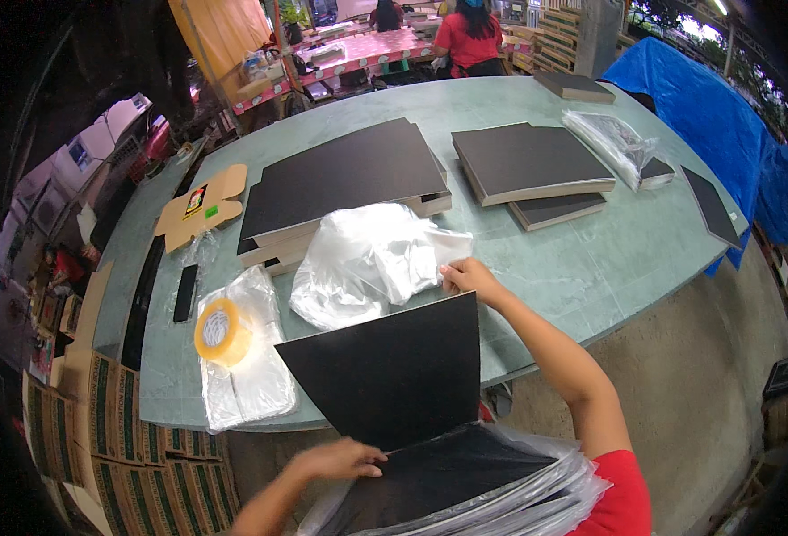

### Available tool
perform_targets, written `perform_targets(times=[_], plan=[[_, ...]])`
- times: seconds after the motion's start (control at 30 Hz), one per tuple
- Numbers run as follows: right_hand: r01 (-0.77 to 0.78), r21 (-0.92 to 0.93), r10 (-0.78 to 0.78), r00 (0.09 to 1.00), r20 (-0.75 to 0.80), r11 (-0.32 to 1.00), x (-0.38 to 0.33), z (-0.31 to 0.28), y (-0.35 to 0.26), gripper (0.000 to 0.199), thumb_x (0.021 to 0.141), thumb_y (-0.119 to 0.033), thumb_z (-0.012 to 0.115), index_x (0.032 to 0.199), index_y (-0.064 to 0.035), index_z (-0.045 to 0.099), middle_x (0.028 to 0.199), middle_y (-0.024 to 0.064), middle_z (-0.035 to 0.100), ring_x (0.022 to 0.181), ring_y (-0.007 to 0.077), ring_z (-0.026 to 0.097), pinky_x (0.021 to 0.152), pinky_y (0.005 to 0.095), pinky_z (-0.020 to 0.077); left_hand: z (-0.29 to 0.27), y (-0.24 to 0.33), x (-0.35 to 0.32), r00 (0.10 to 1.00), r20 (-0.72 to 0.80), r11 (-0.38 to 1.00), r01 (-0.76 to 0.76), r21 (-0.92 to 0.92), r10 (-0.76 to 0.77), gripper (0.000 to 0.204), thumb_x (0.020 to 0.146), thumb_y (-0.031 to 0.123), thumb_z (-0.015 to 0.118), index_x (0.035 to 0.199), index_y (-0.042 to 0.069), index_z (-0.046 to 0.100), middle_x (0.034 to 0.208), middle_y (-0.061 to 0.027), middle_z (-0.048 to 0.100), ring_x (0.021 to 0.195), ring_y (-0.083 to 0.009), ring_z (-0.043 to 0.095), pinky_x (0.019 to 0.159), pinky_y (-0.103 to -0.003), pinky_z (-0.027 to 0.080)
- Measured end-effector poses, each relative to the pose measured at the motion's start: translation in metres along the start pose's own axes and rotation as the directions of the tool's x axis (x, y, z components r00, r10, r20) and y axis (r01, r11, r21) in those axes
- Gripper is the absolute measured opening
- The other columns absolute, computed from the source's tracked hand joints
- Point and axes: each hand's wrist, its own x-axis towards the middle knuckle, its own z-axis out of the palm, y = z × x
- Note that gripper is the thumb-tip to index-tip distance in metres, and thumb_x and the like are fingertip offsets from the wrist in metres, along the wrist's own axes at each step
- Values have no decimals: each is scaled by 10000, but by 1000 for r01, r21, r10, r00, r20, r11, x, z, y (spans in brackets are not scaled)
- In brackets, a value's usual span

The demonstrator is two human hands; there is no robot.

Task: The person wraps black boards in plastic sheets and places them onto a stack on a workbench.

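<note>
A thin black board (394,371) stands tilted up at the near edge of the grey-green table (582,259). My right hand (465,275) pinches its far upper corner. My left hand (340,460) rests flat on a stack of black boards in a clear plastic bag (465,491) below the table edge, close to me. A heap of clear plastic bags (367,259) lies on the table just beyond the lifted board.
A roll of yellow tape (222,330) sits on flat plastic sleeves at the left. Stacks of black boards (349,174) (528,161) lie farther back, with a flat cardboard cutout (202,205). Printed cartons (117,420) stand at the lower left. People sit at a far table.
</note>
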Motion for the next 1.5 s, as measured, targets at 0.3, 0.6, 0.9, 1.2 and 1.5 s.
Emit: perform_targets(times=[0.3, 0.6, 0.9, 1.2, 1.5], plan=[[592, 195, -514, 790, -334, 782, -157, -15, -117, 161, 823, -161, 467, 779, -34, 557, 732, 94, 558, 692, 182, 538, 626, 266, 408, -209, 89, 76, 599, -592, 689, 90, 719, 539, 249, 763, 274, 538, 742, 25, 537, 694, -119, 537, 696, -267, 534, 606, -368, 416], [149, 453, -469, 99, 878, 879, -209, 45, -119, 717, 838, -511, 299, 1325, -53, 41, 1374, 190, 7, 1266, 342, 4, 979, 508, 73, -216, 61, 156, 647, -286, 95, 314, 945, 706, 75, 687, 148, 504, 731, 91, 524, 745, -28, 478, 758, -160, 482, 602, -289, 380], [137, 487, -504, 140, 852, 863, -207, 48, -115, 718, 827, -522, 313, 1326, -60, 81, 1376, 180, 43, 1265, 348, 34, 965, 535, 90, -234, 66, 143, 477, -432, 362, 236, 902, 766, 108, 706, 182, 499, 730, 77, 498, 722, -41, 483, 720, -177, 503, 586, -310, 389], [138, 462, -481, 174, 860, 876, -211, 49, -118, 729, 819, -542, 307, 1326, -64, 96, 1377, 170, 59, 1268, 338, 40, 968, 530, 91, -205, 29, 146, 557, -275, 83, 345, 935, 784, 87, 672, 146, 507, 714, 71, 520, 727, -34, 491, 697, -179, 463, 616, -295, 354], [149, 454, -475, 171, 863, 879, -209, 50, -121, 728, 817, -549, 303, 1328, -71, 101, 1379, 163, 63, 1268, 336, 36, 970, 527, 86, -257, 78, 124, 88, -914, 908, 107, 405, 397, 80, 762, 118, 490, 759, 40, 507, 710, -89, 531, 697, -250, 528, 614, -353, 393]])
